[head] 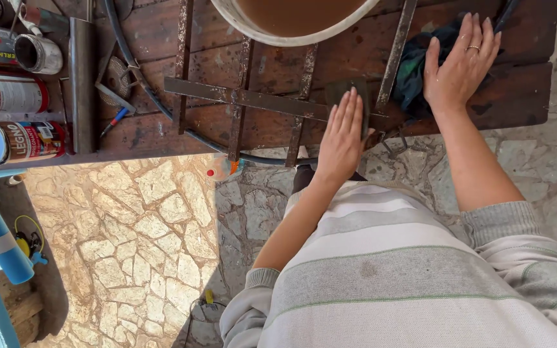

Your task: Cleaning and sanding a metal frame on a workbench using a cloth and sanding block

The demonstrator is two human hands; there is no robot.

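Left hand presses flat, fingers extended, on dark abrasive pad atop rusty iron grille; right hand lies open on dark cloth. Risk: the pad may slip, scraping fingers on rust.

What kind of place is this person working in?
Probably an outdoor home workshop: a worn wooden table stands on stone paving in sunlight, with paint cans at its edge. The left hand presses a dark pad on a rusty metal grate.
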